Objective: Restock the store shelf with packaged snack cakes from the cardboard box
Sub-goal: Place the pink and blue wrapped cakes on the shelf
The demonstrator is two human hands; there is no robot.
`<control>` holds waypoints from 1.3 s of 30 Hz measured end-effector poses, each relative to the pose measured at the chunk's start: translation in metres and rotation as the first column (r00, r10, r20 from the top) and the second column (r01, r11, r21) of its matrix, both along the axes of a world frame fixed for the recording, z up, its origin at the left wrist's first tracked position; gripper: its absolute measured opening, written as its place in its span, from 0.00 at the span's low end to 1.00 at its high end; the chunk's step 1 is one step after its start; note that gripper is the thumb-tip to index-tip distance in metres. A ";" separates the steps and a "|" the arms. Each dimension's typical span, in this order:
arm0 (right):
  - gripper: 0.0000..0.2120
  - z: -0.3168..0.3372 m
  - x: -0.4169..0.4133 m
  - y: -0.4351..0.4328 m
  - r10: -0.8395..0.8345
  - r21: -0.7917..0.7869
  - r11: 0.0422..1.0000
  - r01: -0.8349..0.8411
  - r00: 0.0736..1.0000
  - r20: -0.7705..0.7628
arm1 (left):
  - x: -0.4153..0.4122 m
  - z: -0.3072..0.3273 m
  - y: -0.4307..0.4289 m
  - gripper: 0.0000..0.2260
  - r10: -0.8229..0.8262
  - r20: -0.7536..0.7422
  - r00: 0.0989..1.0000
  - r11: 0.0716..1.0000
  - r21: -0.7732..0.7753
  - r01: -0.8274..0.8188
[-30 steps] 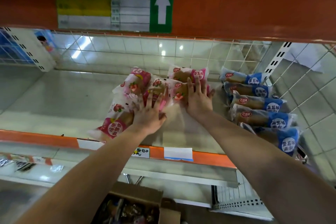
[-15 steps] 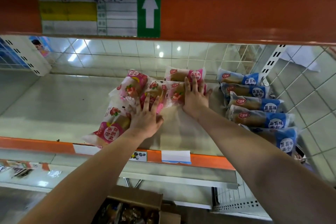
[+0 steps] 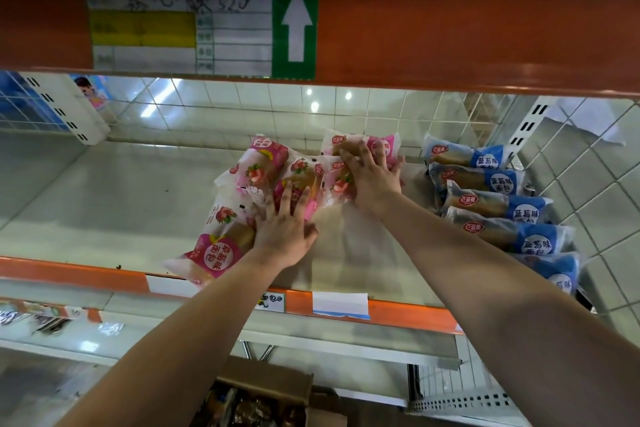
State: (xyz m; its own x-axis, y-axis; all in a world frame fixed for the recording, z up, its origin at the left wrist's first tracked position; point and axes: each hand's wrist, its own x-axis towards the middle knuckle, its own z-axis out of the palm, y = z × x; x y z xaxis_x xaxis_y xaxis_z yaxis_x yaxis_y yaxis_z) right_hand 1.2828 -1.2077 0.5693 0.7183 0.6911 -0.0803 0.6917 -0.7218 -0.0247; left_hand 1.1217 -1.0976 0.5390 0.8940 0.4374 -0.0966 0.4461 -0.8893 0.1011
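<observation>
Pale store shelf [image 3: 104, 204], orange edge. Pink snack cake packs [image 3: 263, 177] heaped mid-frame. Left hand [image 3: 282, 229] flat, splayed on pile; right hand [image 3: 372, 180] curled over rear pack. Light, squashy, slippery film: hold by body. Cardboard box [image 3: 266, 392] bottom centre.

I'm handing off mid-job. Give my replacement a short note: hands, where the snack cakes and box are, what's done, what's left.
Left hand: flat, fingers spread, pressing on the pink packs mid-shelf.
Right hand: fingers curled over the rear pink pack; a firm grip can't be confirmed.
Blue packs: neat row at the shelf's right end.
Cardboard box: open below the shelf, packs inside.
Done: blue row; pink packs on the shelf, jumbled.
Left: straighten pink packs, probably fill the bare left shelf from the box.
</observation>
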 end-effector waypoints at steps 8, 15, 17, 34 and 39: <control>0.42 -0.003 0.006 -0.011 -0.013 -0.045 0.999 0.019 0.993 0.118 | 0.000 0.000 0.000 0.33 -0.011 -0.017 1.000 1.000 0.001 0.011; 0.40 -0.004 0.016 -0.027 -0.069 -0.034 0.997 0.074 0.990 0.121 | -0.003 0.002 0.001 0.32 -0.021 -0.035 0.999 1.000 0.000 0.021; 0.39 -0.002 0.017 -0.030 -0.075 -0.038 0.996 0.080 0.990 0.121 | -0.003 0.002 0.000 0.32 -0.025 -0.039 0.999 1.000 -0.001 0.025; 0.48 0.043 -0.028 -0.004 0.135 0.134 0.981 -0.139 0.990 0.039 | -0.046 0.043 0.030 0.38 0.118 -0.025 0.993 0.993 -0.018 -0.119; 0.44 0.038 -0.066 0.027 0.278 0.146 0.949 -0.280 0.960 0.037 | -0.081 0.057 0.046 0.37 0.223 -0.087 0.971 0.975 0.019 -0.222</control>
State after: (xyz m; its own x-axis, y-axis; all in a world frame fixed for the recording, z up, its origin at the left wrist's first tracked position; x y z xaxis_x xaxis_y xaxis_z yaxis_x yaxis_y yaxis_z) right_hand 1.2166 -1.1807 0.6076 0.4951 0.8675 0.0481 0.8662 -0.4886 -0.1048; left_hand 1.0403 -1.0519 0.5957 0.7625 0.6255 -0.1656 0.6394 -0.7675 0.0452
